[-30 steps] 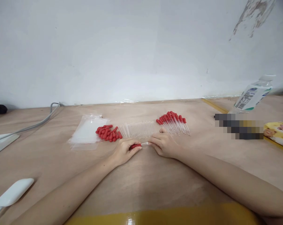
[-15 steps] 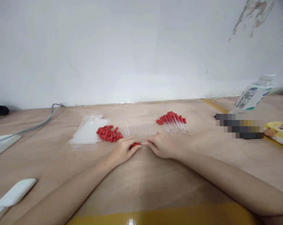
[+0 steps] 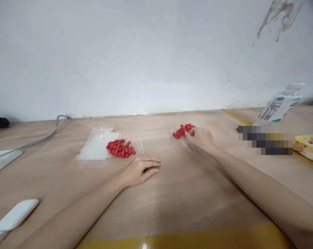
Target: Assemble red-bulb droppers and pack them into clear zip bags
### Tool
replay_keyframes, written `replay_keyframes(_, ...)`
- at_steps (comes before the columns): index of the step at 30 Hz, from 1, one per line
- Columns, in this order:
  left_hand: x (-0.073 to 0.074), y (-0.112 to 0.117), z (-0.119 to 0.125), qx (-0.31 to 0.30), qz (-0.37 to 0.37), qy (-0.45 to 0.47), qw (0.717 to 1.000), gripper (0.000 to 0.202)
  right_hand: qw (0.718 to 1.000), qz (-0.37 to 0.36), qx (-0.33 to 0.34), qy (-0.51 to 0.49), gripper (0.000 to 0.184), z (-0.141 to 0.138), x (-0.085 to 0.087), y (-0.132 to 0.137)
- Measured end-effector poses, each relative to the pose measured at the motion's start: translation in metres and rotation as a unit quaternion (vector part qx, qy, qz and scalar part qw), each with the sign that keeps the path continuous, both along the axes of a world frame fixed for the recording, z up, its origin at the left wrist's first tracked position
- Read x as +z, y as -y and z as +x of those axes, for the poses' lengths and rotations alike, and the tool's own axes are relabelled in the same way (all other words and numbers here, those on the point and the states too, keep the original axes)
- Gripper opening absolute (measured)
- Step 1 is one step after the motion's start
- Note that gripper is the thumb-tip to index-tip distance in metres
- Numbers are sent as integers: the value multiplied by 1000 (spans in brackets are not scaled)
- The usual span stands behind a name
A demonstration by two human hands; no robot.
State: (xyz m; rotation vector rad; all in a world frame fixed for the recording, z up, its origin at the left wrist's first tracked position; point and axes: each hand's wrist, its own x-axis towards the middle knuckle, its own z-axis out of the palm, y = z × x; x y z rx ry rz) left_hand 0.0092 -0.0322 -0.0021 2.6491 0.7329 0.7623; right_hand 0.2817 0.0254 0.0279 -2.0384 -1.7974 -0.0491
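My left hand (image 3: pixel 143 170) lies on the table in front of the loose parts, its thumb and fingers apart with nothing between them. At the right-hand pile, my right hand (image 3: pixel 201 137) has its thumb and fingertips pinched together on a dropper, mostly hidden by the hand. Around its fingertips lie several finished droppers (image 3: pixel 183 130), each a red rubber bulb on a thin clear tube; the hand covers part of this pile. A row of bare clear tubes (image 3: pixel 156 144) sits between the hands. Loose red rubber bulbs (image 3: pixel 122 149) are heaped at the row's left end.
Clear plastic bags (image 3: pixel 94 147) are stacked left of the bulbs. A white adapter (image 3: pixel 17 214) and a grey cable (image 3: pixel 42 139) lie at the left. On the right stand a tilted plastic bottle (image 3: pixel 281 105) and a yellow printed item (image 3: pixel 309 147). A pale wall (image 3: pixel 146 62) rises behind.
My hands have parted. The left one has let go of the red bulb and opened, staying nearly in place. My right hand has moved right and away from me, to the dropper pile.
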Motion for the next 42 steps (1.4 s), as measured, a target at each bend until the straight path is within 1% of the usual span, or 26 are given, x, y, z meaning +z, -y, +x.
replay_keyframes(2,1,0,1,-4,-10,-5,1000,25,999,-2,-6,43,31,2,-7,-3)
replay_keyframes(4,1,-1,1,-2,-15,-6,1000,26,998,-2,-7,63,33,3,-12,-5)
replay_keyframes(8,1,-2,1,0,-24,-5,1000,27,998,-1,-8,68,37,3,-15,-6)
replay_keyframes(10,1,-1,1,0,-27,-4,1000,27,999,10,-1,54,39,0,-16,-4)
replay_keyframes(12,1,-1,1,1,-26,-2,1000,27,999,28,26,31,40,-7,-16,1)
replay_keyframes(15,2,0,2,4,-26,3,1000,26,995,33,94,17,37,-22,-18,11)
replay_keyframes(17,3,1,2,6,-27,3,1000,25,992,14,122,22,34,-32,-19,14)
replay_keyframes(18,4,1,3,6,-27,2,1000,25,992,4,125,26,33,-36,-19,14)
replay_keyframes(22,2,2,3,2,-22,-4,1000,25,991,-54,111,48,30,-47,-13,7)
replay_keyframes(24,1,2,3,9,-6,-7,1000,25,989,-88,102,56,28,-51,-8,2)
replay_keyframes(25,1,1,2,21,13,-9,1000,24,988,-104,99,56,26,-52,-6,0)
replay_keyframes(26,1,1,1,46,41,-15,998,23,987,-115,96,56,25,-54,-4,-2)
replay_keyframes(27,3,0,-1,87,77,-23,993,21,986,-123,94,55,25,-55,-3,-3)
replay_keyframes(28,5,-2,-4,142,117,-36,982,19,986,-128,92,54,25,-56,-3,-5)
replay_keyframes(29,8,-3,-7,203,157,-53,965,18,986,-130,91,54,25,-57,-3,-5)
replay_keyframes(31,15,-8,-16,315,217,-93,919,16,986,-130,91,54,26,-59,-4,-5)
replay_keyframes(32,18,-10,-21,352,233,-112,900,16,986,-128,94,56,27,-59,-4,-4)
replay_keyframes(33,20,-12,-25,375,241,-131,885,17,985,-127,99,58,27,-59,-3,-1)
replay_keyframes(34,22,-14,-29,390,244,-146,876,18,985,-121,106,60,28,-59,-2,1)
replay_keyframes(36,23,-17,-35,398,243,-166,869,19,987,-98,115,61,27,-58,1,9)
replay_keyframes(39,22,-18,-36,390,239,-177,871,20,990,-41,125,51,24,-55,3,23)
replay_keyframes(42,23,-17,-34,390,232,-173,874,19,985,4,174,11,23,-48,-4,31)
